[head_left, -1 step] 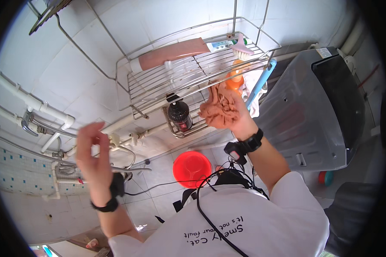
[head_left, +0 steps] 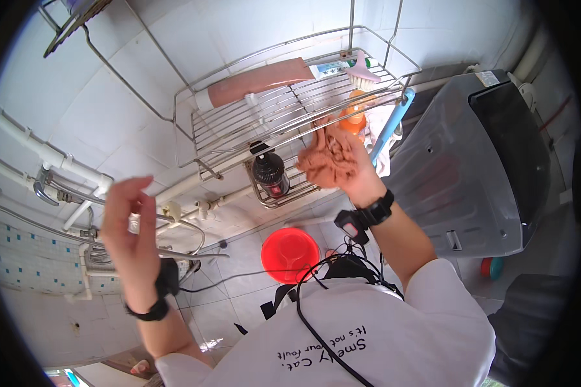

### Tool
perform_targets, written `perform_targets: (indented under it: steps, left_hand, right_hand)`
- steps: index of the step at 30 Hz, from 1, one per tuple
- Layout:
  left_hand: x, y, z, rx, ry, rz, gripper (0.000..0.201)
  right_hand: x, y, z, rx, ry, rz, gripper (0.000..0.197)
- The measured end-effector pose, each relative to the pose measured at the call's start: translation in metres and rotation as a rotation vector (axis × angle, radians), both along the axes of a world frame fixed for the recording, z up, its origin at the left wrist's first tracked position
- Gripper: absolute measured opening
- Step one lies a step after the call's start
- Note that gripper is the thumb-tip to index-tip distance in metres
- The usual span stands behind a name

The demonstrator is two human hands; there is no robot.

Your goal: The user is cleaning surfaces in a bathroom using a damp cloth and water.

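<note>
One tiled wall [head_left: 129, 106] fitted with a wire rack [head_left: 284, 106], a red bucket [head_left: 289, 251] set on the floor [head_left: 213, 316] below, the left hand [head_left: 128, 244] held loosely spread near the pipes [head_left: 87, 173], a brown cloth [head_left: 329, 160] gripped in the right hand [head_left: 363, 179], at the rack's front edge

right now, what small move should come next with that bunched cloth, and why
I'd probably bring the left hand over to the reddish-brown cloth: it lies crumpled in the right hand, while the left is raised well apart, with nothing visibly held.
</note>
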State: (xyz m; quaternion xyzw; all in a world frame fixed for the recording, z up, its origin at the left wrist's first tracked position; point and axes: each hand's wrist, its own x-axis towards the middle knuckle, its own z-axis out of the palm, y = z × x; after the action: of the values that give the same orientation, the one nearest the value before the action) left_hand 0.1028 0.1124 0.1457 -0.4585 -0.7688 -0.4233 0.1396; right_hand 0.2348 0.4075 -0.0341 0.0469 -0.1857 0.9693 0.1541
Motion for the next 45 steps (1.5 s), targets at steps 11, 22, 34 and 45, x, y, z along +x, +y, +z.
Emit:
perform_targets:
  steps: [11, 22, 34, 45]
  left_hand:
    - [0.022, 0.116, 0.054, -0.706, 0.379, -0.116, 0.023]
    - [0.018, 0.183, 0.06, -0.987, 0.445, 0.034, 0.027]
    - [-0.007, 0.204, 0.052, -1.221, 0.47, 0.01, 0.02]
    - [-0.012, 0.211, 0.037, -1.181, 0.522, -0.013, 0.01]
  right_hand:
    - [-0.026, -0.054, 0.083, -0.212, -0.19, 0.177, 0.028]
    - [-0.058, -0.026, 0.064, -0.36, -0.081, 0.188, 0.014]
    - [-0.053, -0.018, 0.057, -0.174, 0.246, 0.274, 0.029]
    - [-0.034, -0.005, 0.071, 0.159, 0.171, 0.026, 0.022]
